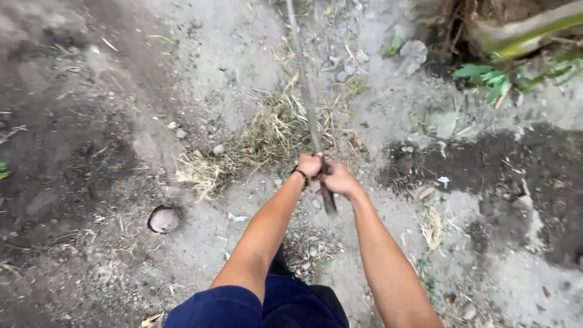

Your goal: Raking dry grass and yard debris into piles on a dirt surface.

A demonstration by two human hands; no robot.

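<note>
With both arms stretched out over the bare ground, the person grips a long, thin grey-brown wooden pole [310,109] that runs away from them up the frame, its far end out of view at the top edge. The left hand [310,164], a dark band at its wrist, is clenched round the shaft, and the right hand [338,179] is wrapped tight just below it, the two hands touching, while the butt of the pole pokes out beneath the right hand. The shaft passes over a patch of dry, straw-coloured grass [261,143] on dusty grey soil [121,121].

The pole looks stiff and fairly light for its length (blur hides the far part), likely rough rather than slippery; held this near the butt it should feel tip-heavy, so a wider two-handed spacing would seem to steady it.

Off to the left lies a round, pale half shell [164,219], well apart from the hands. Small grey stones [349,67] scatter near the top, and green leaves [492,79] sit at the upper right.
</note>
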